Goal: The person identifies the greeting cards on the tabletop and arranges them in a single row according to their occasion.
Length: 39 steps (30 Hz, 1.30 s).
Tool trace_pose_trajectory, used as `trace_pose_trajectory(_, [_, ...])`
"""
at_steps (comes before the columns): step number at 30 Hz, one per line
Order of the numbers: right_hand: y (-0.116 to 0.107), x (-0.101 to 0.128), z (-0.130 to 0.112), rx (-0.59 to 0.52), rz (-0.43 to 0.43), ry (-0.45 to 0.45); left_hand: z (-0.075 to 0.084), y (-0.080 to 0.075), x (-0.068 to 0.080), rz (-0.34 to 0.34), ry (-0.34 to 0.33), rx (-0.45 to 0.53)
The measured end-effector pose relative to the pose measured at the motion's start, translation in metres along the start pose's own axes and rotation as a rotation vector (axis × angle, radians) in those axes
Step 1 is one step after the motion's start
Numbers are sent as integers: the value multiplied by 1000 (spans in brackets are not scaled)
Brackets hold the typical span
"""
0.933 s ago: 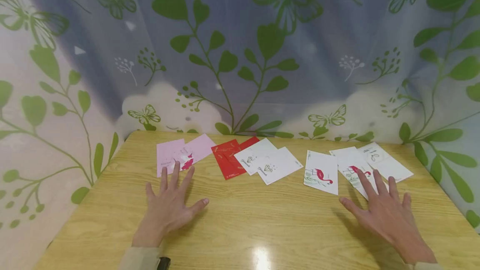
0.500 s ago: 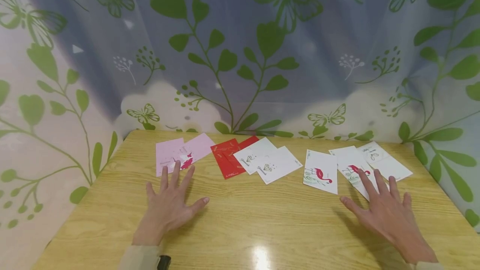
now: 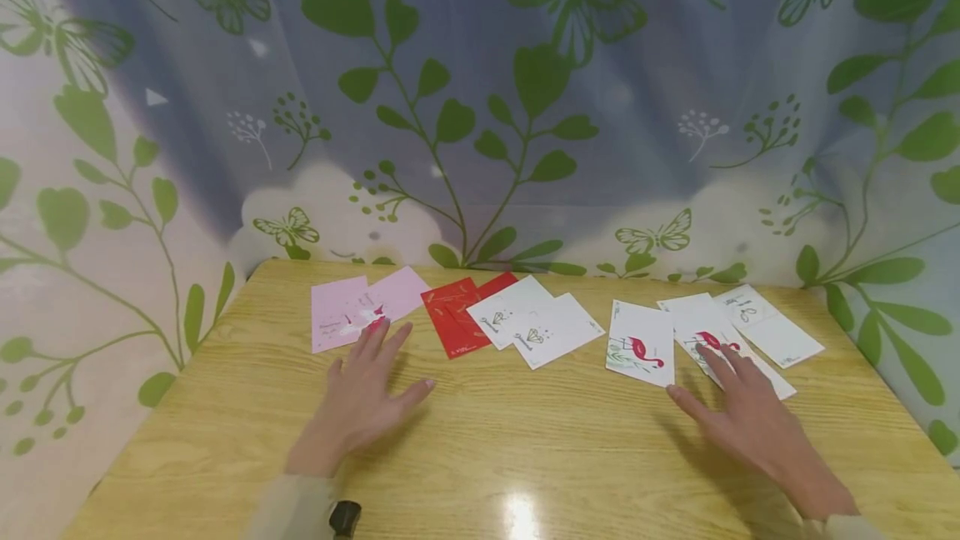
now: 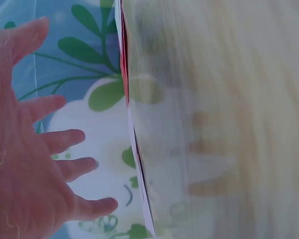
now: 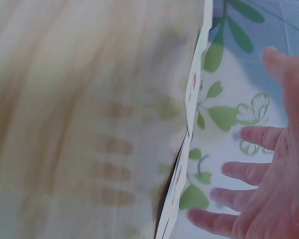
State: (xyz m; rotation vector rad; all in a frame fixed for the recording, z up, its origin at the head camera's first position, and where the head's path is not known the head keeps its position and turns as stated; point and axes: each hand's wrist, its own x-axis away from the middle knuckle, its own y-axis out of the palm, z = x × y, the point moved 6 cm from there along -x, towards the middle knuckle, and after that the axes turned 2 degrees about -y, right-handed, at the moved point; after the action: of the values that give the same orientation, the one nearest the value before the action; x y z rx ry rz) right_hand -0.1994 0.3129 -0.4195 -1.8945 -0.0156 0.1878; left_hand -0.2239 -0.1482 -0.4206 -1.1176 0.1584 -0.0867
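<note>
Now both hands lie flat and spread on the wooden worktop [image 3: 525, 440]. Left hand [image 3: 365, 396] has fingertips touching the pink card [image 3: 337, 319]; right hand [image 3: 738, 415] has fingertips on a white flamingo card [image 3: 701, 332], beside another flamingo card [image 3: 641, 340].

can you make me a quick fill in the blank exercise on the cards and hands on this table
1. The left hand reaches with straight fingers to the ____ cards at the row's left end.
2. The right hand lies with its fingertips on a white card printed with a red ____.
3. Between the pink cards and the white key cards lie two ____ cards.
4. All the cards rest on a ____ table.

Missing words: pink; flamingo; red; wooden
</note>
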Motion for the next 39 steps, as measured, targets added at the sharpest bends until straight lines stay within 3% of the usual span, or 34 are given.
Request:
trace_pose_trajectory(8, [5, -21, -19, -129, 0, -1, 27, 6, -27, 37, 42, 110])
trace_pose_trajectory(17, [16, -49, -31, -183, 22, 7, 62, 22, -57, -14, 51, 178])
trace_pose_trajectory(23, [18, -60, -40, -258, 62, 15, 80, 35, -76, -36, 87, 165])
trace_pose_trajectory(29, [19, -66, -43, -263, 71, 37, 92, 52, -93, -62, 126, 128])
trace_pose_trajectory(39, [25, -75, -47, -261, 56, 57, 100, 66, -112, -141, 42, 5])
